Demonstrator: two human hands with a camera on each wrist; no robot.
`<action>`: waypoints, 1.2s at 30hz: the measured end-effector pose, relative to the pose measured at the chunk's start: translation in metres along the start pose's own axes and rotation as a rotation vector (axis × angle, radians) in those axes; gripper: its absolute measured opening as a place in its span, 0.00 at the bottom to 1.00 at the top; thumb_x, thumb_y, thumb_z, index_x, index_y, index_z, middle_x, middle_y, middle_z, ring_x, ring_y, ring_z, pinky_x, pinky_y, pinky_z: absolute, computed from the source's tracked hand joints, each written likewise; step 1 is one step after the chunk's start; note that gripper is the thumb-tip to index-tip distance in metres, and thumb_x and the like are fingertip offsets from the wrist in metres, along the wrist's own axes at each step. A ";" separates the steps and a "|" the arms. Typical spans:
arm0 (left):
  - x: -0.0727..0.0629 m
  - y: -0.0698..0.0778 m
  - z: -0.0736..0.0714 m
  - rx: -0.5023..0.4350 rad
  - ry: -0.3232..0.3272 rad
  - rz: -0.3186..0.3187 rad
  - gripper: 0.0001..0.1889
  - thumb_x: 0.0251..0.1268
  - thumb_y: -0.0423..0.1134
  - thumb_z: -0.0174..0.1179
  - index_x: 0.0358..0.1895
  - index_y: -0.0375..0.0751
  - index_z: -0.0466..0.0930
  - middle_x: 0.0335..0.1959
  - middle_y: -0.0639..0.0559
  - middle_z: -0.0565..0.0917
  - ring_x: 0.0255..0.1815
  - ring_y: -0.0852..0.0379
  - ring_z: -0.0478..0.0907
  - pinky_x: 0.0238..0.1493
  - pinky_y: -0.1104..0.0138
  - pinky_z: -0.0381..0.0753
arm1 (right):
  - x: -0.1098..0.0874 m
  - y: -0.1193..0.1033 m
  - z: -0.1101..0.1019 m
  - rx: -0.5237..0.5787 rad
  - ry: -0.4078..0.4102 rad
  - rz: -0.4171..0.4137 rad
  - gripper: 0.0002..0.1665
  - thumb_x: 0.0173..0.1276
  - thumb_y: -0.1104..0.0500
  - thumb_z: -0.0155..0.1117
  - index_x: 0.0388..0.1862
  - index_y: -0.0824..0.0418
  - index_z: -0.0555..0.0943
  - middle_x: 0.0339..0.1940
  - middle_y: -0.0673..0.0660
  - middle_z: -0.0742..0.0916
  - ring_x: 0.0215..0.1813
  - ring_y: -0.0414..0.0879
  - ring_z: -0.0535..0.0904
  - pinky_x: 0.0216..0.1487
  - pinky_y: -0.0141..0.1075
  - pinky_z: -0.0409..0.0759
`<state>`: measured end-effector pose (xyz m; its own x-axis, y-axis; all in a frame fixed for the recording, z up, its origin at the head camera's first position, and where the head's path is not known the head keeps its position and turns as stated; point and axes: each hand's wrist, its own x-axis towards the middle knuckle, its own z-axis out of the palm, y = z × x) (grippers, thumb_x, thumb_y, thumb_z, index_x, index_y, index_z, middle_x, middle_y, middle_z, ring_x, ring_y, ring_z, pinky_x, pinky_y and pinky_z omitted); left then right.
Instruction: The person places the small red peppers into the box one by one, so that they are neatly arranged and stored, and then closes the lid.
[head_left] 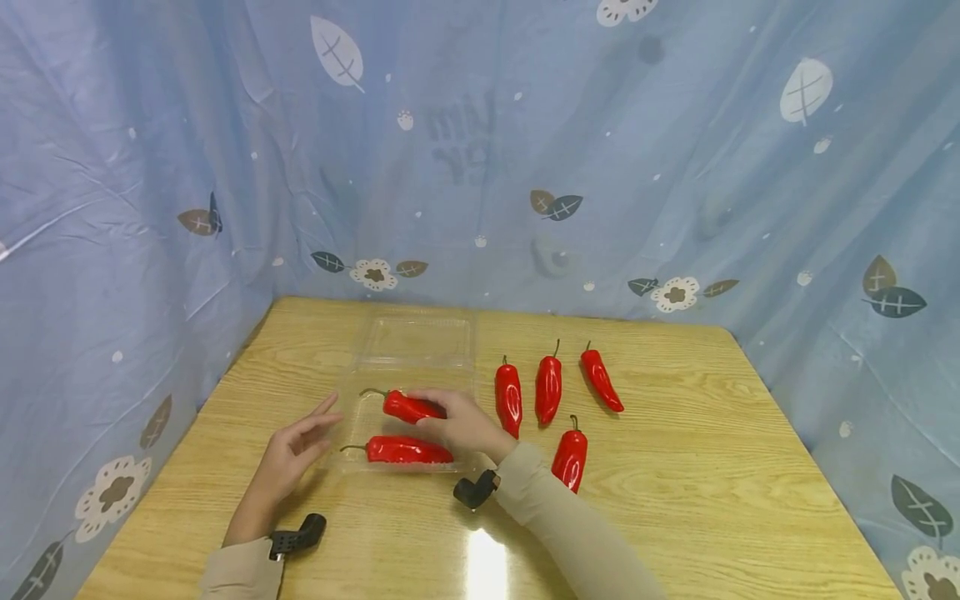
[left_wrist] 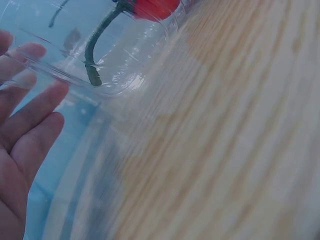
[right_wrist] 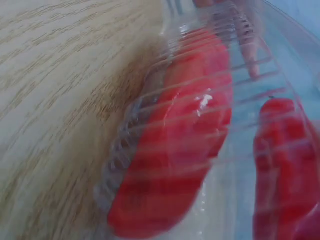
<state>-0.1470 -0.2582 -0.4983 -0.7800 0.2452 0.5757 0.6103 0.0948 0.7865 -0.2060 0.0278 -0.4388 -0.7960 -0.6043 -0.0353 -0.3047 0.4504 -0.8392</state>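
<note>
A clear plastic clamshell container [head_left: 352, 462] lies with its lid [head_left: 420, 337] folded back. Along its near side rests a red chili pepper [head_left: 408, 450], also seen through the ribbed wall in the right wrist view [right_wrist: 175, 135]. My right hand [head_left: 461, 425] holds a second red pepper [head_left: 405, 404] by its right end, inside or just over the container behind the first; the exact height cannot be told. Its green stem points left. My left hand [head_left: 288, 454] is beside the container's left edge, fingers extended; in the left wrist view, fingertips [left_wrist: 55, 95] are at the clear wall.
Several more red peppers lie to the right on the wooden table [head_left: 712, 467]: one [head_left: 508, 396], another [head_left: 549, 387], a thin one [head_left: 600, 379] and a nearer one [head_left: 570, 458] partly behind my right sleeve. A blue patterned curtain [head_left: 480, 150] surrounds the table's back and sides.
</note>
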 end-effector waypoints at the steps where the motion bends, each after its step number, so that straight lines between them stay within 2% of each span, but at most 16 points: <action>1: 0.000 0.000 -0.001 0.002 -0.001 0.000 0.17 0.55 0.10 0.48 0.51 0.10 0.69 0.70 0.39 0.64 0.69 0.66 0.64 0.65 0.78 0.66 | 0.001 0.000 0.001 -0.018 -0.005 -0.006 0.28 0.67 0.59 0.60 0.66 0.46 0.72 0.60 0.50 0.79 0.50 0.43 0.76 0.53 0.34 0.76; 7: -0.001 -0.001 -0.002 0.051 -0.015 -0.031 0.17 0.56 0.11 0.49 0.51 0.10 0.69 0.69 0.29 0.61 0.70 0.66 0.63 0.65 0.78 0.66 | 0.007 0.000 0.007 -0.112 -0.035 -0.018 0.28 0.67 0.59 0.61 0.66 0.51 0.72 0.64 0.51 0.78 0.62 0.45 0.73 0.65 0.39 0.72; 11: -0.002 -0.001 -0.002 0.072 -0.018 -0.050 0.17 0.56 0.12 0.50 0.51 0.11 0.69 0.67 0.23 0.60 0.70 0.65 0.63 0.65 0.78 0.66 | 0.010 0.001 0.010 -0.151 -0.053 -0.006 0.28 0.66 0.61 0.61 0.66 0.54 0.73 0.64 0.51 0.78 0.66 0.46 0.71 0.69 0.41 0.69; 17: -0.002 0.000 -0.002 0.052 -0.009 -0.030 0.17 0.55 0.11 0.50 0.51 0.11 0.69 0.69 0.28 0.61 0.70 0.66 0.63 0.65 0.79 0.66 | 0.012 0.000 0.012 -0.187 -0.067 0.020 0.26 0.65 0.62 0.62 0.63 0.55 0.75 0.61 0.50 0.80 0.63 0.44 0.73 0.68 0.38 0.69; 24: -0.002 0.001 0.001 -0.003 0.013 -0.002 0.17 0.55 0.10 0.49 0.51 0.11 0.69 0.71 0.41 0.64 0.69 0.66 0.64 0.65 0.78 0.65 | 0.013 0.001 0.013 -0.190 -0.079 0.047 0.26 0.64 0.63 0.62 0.63 0.55 0.75 0.61 0.50 0.80 0.63 0.46 0.73 0.68 0.41 0.69; 31: -0.001 -0.001 0.001 -0.003 0.002 0.006 0.17 0.56 0.10 0.49 0.51 0.12 0.69 0.71 0.40 0.64 0.70 0.65 0.63 0.65 0.78 0.66 | 0.015 0.004 0.017 -0.183 -0.088 0.066 0.26 0.64 0.63 0.62 0.62 0.56 0.76 0.61 0.52 0.80 0.64 0.47 0.73 0.69 0.42 0.69; 36: -0.001 -0.002 -0.001 0.017 -0.013 -0.025 0.17 0.56 0.12 0.50 0.51 0.11 0.69 0.69 0.29 0.61 0.70 0.65 0.62 0.65 0.78 0.66 | 0.016 0.005 0.018 -0.158 -0.090 0.066 0.26 0.63 0.62 0.63 0.62 0.54 0.76 0.61 0.52 0.80 0.62 0.46 0.74 0.67 0.42 0.70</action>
<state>-0.1475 -0.2595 -0.5004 -0.7935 0.2550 0.5526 0.5927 0.1175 0.7968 -0.2109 0.0085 -0.4531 -0.7693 -0.6230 -0.1418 -0.3373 0.5845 -0.7379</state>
